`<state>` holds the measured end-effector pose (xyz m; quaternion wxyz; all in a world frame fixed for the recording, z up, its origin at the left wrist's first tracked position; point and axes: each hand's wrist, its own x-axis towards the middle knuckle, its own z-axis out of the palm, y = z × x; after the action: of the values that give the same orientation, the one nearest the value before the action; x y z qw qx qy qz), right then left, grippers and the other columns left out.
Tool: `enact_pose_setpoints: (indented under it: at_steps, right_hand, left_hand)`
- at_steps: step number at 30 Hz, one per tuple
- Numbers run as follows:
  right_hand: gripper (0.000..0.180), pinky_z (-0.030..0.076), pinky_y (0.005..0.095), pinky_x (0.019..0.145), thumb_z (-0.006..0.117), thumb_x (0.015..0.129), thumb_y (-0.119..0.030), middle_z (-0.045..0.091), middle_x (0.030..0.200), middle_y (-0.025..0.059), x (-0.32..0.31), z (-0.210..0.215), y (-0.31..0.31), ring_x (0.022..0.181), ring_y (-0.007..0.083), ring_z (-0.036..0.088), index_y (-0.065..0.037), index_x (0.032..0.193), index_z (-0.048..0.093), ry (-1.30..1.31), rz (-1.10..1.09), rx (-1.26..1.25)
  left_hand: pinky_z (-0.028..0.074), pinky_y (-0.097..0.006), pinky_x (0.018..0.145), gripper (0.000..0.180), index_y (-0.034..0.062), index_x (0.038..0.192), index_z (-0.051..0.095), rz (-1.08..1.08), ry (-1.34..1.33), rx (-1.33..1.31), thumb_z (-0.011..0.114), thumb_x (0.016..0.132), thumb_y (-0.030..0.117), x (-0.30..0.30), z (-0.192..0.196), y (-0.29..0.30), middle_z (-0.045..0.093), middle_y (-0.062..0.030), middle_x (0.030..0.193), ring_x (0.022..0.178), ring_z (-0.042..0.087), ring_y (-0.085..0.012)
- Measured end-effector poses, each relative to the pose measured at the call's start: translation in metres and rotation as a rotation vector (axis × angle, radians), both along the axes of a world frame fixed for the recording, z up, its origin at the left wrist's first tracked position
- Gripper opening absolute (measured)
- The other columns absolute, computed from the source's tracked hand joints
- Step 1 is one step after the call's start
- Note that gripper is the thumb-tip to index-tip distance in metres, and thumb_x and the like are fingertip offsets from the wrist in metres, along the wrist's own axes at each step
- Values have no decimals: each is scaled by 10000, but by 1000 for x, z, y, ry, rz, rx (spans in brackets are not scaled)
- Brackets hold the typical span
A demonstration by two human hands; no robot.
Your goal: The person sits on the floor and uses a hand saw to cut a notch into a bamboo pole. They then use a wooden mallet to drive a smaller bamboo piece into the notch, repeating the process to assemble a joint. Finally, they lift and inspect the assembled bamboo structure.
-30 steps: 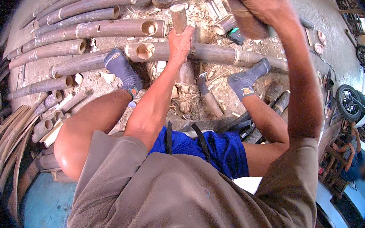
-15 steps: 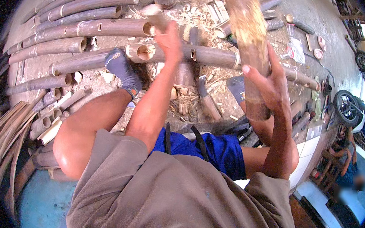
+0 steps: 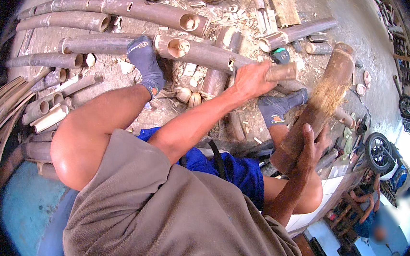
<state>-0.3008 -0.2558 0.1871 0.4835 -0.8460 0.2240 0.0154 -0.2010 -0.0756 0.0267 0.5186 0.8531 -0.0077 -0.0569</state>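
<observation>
My left hand [image 3: 254,80] is closed around a short, brown cylindrical piece [image 3: 282,72], blurred, that looks like wood or bamboo. It is above the right part of a long brown bamboo pole [image 3: 201,52] with an oval opening and a small square hole. My right hand [image 3: 313,146] grips the lower part of a thick bamboo length [image 3: 319,108], tilted up to the right, with a frayed, yellowish patch on its side. The two held things are apart. My socked left foot [image 3: 145,63] rests against the pole; my right foot [image 3: 281,105] is beside its right part.
Several bamboo poles [image 3: 64,19] lie side by side at the left, below a notched pole [image 3: 128,7]. Split strips [image 3: 8,112] and short cut tubes [image 3: 48,106] are near my left knee. Chips cover the ground ahead. A person [image 3: 365,205] and a motorbike wheel [image 3: 380,152] are at far right.
My left hand has moved right along the pole with the short piece. My right hand has lowered, and the thick bamboo length now leans to the right. The whole view has shifted.
</observation>
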Motion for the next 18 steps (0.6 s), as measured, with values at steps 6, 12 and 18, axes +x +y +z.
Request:
enact_pose_setpoints:
  at_steps: [6, 12, 18]
  right_hand:
    - [873, 489, 396, 1013, 767, 872, -276, 586, 1363, 253, -10, -7, -5, 1183, 348, 613, 28, 1568, 337, 15, -51, 145]
    - [883, 508, 396, 1004, 768, 866, -250, 588, 1366, 238, -16, -5, 7, 1175, 341, 620, 20, 1574, 314, 92, -109, 147]
    - [872, 536, 411, 976, 761, 843, -224, 667, 1276, 237, -40, -42, 20, 1135, 336, 672, -42, 1582, 336, 90, 239, 3]
  left_hand:
    - [545, -486, 682, 433, -3, 917, 646, 295, 68, -200, 768, 793, 394, 55, -19, 33, 706, -189, 764, 738, 709, -348]
    - [475, -385, 566, 287, 26, 853, 612, 825, 29, -965, 726, 882, 288, 78, -36, 53, 590, -17, 656, 581, 568, -168]
    - [512, -401, 652, 307, -13, 962, 666, 182, -334, -1311, 658, 965, 293, 141, 77, 154, 674, -69, 735, 691, 640, -241]
